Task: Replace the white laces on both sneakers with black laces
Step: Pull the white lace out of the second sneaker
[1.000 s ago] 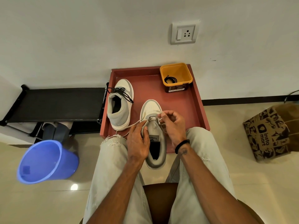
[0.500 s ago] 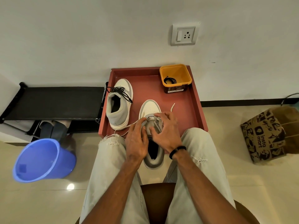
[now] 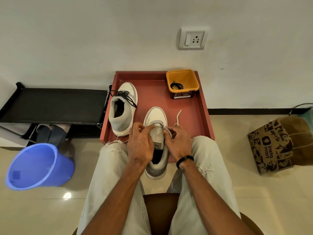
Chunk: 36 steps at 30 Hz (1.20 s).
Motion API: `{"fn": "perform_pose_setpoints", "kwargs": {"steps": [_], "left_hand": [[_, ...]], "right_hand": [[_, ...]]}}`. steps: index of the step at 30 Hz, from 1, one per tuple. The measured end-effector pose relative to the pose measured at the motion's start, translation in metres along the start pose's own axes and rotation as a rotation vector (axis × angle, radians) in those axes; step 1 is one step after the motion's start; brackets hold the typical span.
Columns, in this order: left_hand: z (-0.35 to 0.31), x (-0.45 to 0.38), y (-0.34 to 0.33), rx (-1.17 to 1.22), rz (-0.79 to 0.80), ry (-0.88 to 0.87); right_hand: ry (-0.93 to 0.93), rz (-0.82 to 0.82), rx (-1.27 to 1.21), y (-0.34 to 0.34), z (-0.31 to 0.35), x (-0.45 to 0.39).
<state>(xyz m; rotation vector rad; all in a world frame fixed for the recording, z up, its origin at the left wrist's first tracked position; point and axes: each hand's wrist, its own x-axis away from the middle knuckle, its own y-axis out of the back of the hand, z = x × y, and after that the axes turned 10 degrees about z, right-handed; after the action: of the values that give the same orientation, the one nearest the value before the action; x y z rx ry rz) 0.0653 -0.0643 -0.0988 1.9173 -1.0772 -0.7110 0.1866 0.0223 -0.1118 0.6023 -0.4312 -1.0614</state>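
Containers first: a square orange tub (image 3: 182,82) sits in the far right corner of the red tray (image 3: 201,116), with a coiled black lace (image 3: 176,86) inside. A round blue plastic bucket (image 3: 39,167) stands on the glossy floor to the left; nothing shows inside it. A printed brown paper bag (image 3: 274,145) leans at the right. On the tray's left side rests a white-and-grey sneaker (image 3: 122,107) already threaded with black laces (image 3: 126,97). The near sneaker (image 3: 156,133) lies between the person's knees, heel overhanging the tray's near edge. The left hand (image 3: 140,145) and right hand (image 3: 179,143) both curl their fingers at its eyelets, pinching the white lace (image 3: 177,117), whose loose end trails right across the tray.
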Motion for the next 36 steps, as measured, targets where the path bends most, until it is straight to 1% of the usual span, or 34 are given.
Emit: {"fn": "perform_pose_setpoints", "kwargs": {"steps": [2, 5, 10, 13, 18, 21, 25, 29, 31, 34, 36], "left_hand": [[-0.007, -0.009, -0.003, -0.117, 0.041, -0.039], [-0.017, -0.022, -0.009, -0.197, 0.086, -0.001], [-0.018, -0.031, -0.019, -0.258, 0.033, 0.000], [-0.013, -0.033, -0.022, -0.259, 0.011, -0.029], [-0.011, -0.036, -0.021, -0.187, 0.070, -0.056], [-0.008, -0.031, -0.021, -0.190, 0.056, -0.074], [0.004, -0.028, -0.015, -0.085, 0.023, -0.058], [-0.004, -0.025, -0.012, -0.205, 0.045, -0.068], [-0.010, -0.024, -0.012, -0.232, 0.080, -0.113], [-0.017, -0.021, -0.014, -0.234, 0.129, -0.174], [-0.020, -0.018, -0.017, -0.198, 0.122, -0.157]], "right_hand": [[0.015, -0.008, 0.037, 0.000, 0.001, 0.000], [0.007, -0.017, 0.052, -0.002, 0.005, 0.000], [0.006, -0.014, 0.065, -0.003, 0.006, 0.001], [0.006, -0.009, 0.079, -0.002, 0.007, 0.001], [-0.009, -0.005, 0.061, -0.001, 0.008, 0.001], [0.003, -0.019, 0.020, -0.002, 0.003, 0.002], [0.016, -0.029, -0.002, -0.001, 0.005, 0.002], [0.097, 0.024, 0.000, 0.008, 0.000, 0.009], [0.131, 0.034, -0.002, 0.012, -0.004, 0.012], [0.145, 0.034, -0.001, 0.015, -0.006, 0.015], [0.142, 0.040, -0.006, 0.015, -0.009, 0.015]]}}
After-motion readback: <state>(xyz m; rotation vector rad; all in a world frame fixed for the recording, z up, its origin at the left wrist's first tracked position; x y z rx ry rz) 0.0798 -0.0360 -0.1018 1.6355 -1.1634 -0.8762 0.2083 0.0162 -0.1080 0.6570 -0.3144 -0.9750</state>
